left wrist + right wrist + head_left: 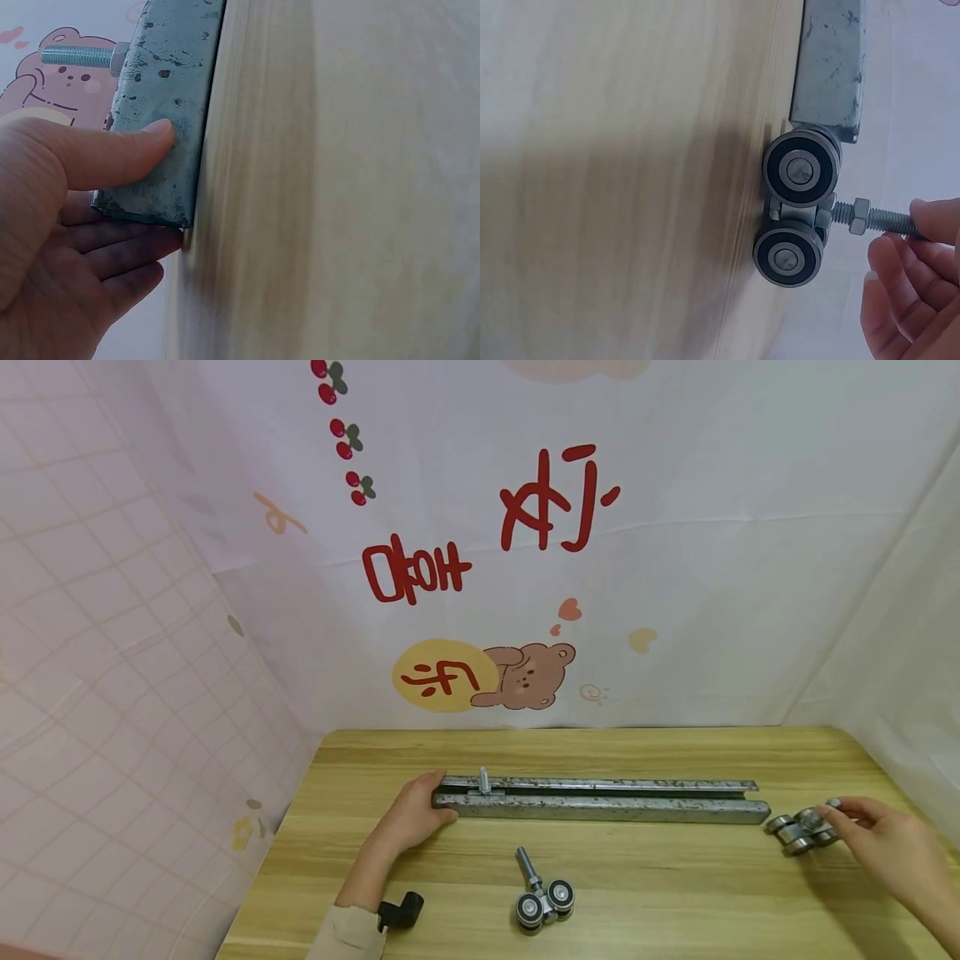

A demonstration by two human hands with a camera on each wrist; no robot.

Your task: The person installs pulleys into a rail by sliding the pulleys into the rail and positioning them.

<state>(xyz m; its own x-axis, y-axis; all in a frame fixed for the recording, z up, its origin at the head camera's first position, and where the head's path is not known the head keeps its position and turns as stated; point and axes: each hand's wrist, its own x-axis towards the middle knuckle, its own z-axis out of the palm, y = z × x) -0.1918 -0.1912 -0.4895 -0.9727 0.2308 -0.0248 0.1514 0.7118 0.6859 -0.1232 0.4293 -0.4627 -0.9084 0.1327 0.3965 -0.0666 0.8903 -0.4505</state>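
Note:
A spotted galvanized steel track point(600, 808) lies lengthwise on the table, its slot facing up. My left hand point(412, 810) grips its left end; in the left wrist view the thumb point(124, 154) presses the side wall. A threaded bolt point(79, 56) with a nut stands up from the slot near that end. My right hand point(885, 839) pinches the upright bolt point(885, 221) of a roller trolley point(798, 831). The trolley's wheels stand at the track's right end, one wheel point(801, 171) right at the opening in the right wrist view.
A second roller trolley point(543, 902) lies on its side at the front middle of the table point(660, 902), bolt pointing away. A black camera mount point(401, 910) sits at the left wrist. A printed white cloth point(675, 568) hangs behind the table.

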